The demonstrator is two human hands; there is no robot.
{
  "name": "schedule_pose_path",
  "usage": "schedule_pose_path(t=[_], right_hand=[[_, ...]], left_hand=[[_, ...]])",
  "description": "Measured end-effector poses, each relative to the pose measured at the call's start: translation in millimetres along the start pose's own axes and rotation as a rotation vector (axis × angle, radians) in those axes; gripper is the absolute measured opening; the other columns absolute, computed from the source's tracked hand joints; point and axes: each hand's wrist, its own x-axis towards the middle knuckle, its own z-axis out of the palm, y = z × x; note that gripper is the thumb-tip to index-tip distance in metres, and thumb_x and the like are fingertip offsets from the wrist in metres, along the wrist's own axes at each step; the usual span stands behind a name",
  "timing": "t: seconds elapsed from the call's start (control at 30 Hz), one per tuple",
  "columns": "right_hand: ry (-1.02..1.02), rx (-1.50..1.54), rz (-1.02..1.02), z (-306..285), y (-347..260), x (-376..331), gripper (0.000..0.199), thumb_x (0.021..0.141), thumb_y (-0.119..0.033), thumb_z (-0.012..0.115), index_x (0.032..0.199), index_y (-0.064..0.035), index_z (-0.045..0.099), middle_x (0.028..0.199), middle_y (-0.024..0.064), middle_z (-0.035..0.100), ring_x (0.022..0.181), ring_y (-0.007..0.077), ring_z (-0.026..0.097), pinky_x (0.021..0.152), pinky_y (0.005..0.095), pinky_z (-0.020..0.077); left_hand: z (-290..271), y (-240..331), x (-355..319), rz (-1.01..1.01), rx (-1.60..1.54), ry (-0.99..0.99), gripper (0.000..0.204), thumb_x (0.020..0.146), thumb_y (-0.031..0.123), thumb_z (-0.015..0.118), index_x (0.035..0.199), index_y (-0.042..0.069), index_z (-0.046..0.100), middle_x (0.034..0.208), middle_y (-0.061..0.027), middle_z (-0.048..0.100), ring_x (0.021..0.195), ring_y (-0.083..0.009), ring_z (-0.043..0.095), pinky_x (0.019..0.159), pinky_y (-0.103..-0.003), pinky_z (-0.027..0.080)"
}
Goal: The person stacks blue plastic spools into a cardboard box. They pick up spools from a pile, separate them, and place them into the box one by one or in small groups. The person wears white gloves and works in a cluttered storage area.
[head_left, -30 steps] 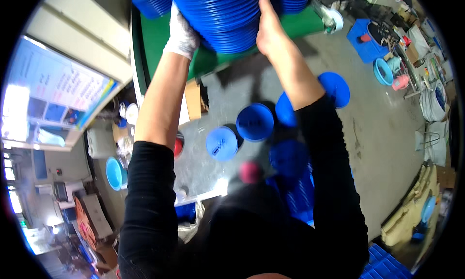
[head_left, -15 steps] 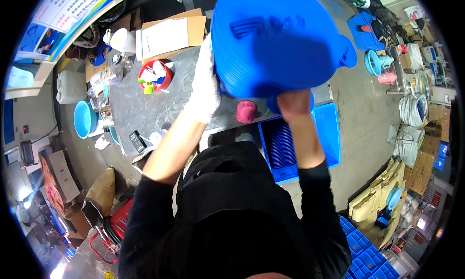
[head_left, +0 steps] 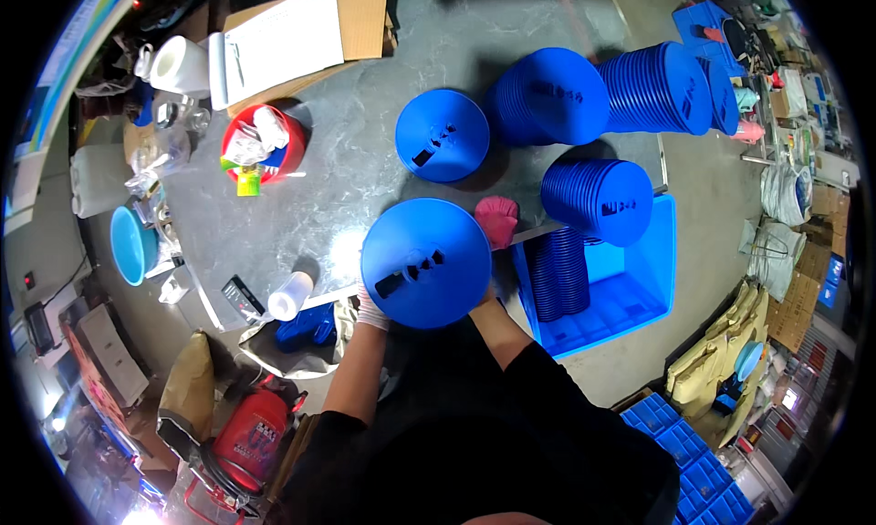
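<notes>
The grey table [head_left: 319, 215] spreads ahead of your grip, so bring your load squarely over its near edge before easing it lower. To the right of your hands sits the open blue crate [head_left: 643, 288], its walls close enough to catch a swinging elbow. The nearest blue stack [head_left: 625, 201] stands ahead and right of your grip, with a lone blue disc [head_left: 447, 128] straight ahead; give both clear room.

The held blue disc [head_left: 426, 242] is between your two hands, dark-marked face up. Your left hand [head_left: 369, 308], gloved, and right hand [head_left: 490, 297] are set apart, clasping it from opposite sides near the body. Seen from above, it could be one piece or the top of a stack. Keep pressure even and the face level, lest layers slide. The pink bundle [head_left: 497, 219] lies just past its right rim; steer around it.
</notes>
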Motion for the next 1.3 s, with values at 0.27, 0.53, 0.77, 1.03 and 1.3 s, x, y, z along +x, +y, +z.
schedule_pose_path(t=[0.27,0.53,0.77,1.03,1.3], right_hand=[[0.119,0.144,0.178,-76,12,62,0.036,0.1,-0.04,0.04,0.126,-0.0147,0.041,0.117,0.0073,0.053,0.108,0.0188,0.054,0.093,0.0357,0.0468],[0.46,-0.068,0.376,1,-70,24,0.061,0.093,-0.057,0.045,0.135,-0.014,0.043,0.131,0.0059,0.051,0.119,0.0218,0.049,0.103,0.0384,0.0368],[-0.074,-0.661,0.049,83,-330,-39,0.036,0.092,-0.021,0.059,0.123,-0.0027,0.055,0.118,0.0101,0.062,0.109,0.0199,0.059,0.096,0.0349,0.0447],[0.167,-0.214,-0.994,216,-686,131,0.07,0.096,-0.05,0.044,0.143,0.0,0.027,0.148,0.0211,0.03,0.14,0.031,0.024,0.114,0.0446,0.0195],[-0.07,-0.119,-0.659,271,-759,183,0.093,0.085,-0.068,0.049,0.149,-0.0079,0.019,0.156,0.0147,0.017,0.142,0.0294,0.019,0.113,0.0479,0.0177]], left_hand=[[-36,-8,37,-0.084,-0.405,0.109,0.053,0.096,0.045,0.04,0.13,0.005,0.047,0.132,-0.0166,0.051,0.118,-0.0325,0.049,0.101,-0.046,0.041],[3,10,40,0.319,0.626,0.588,0.059,0.097,0.05,0.038,0.139,0.009,0.039,0.138,-0.0145,0.044,0.121,-0.0291,0.046,0.101,-0.043,0.04],[225,70,27,0.932,1.09,0.512,0.038,0.097,0.03,0.046,0.119,0.0,0.057,0.111,-0.0101,0.062,0.098,-0.0213,0.058,0.091,-0.037,0.044],[626,-78,236,0.727,1.526,-0.517,0.034,0.099,0.018,0.045,0.127,0.0,0.054,0.125,-0.0154,0.057,0.111,-0.0249,0.058,0.095,-0.032,0.045],[769,-119,490,0.421,1.306,-0.296,0.08,0.093,0.064,0.031,0.145,0.003,0.031,0.149,-0.0143,0.034,0.137,-0.0244,0.03,0.113,-0.035,0.02]])
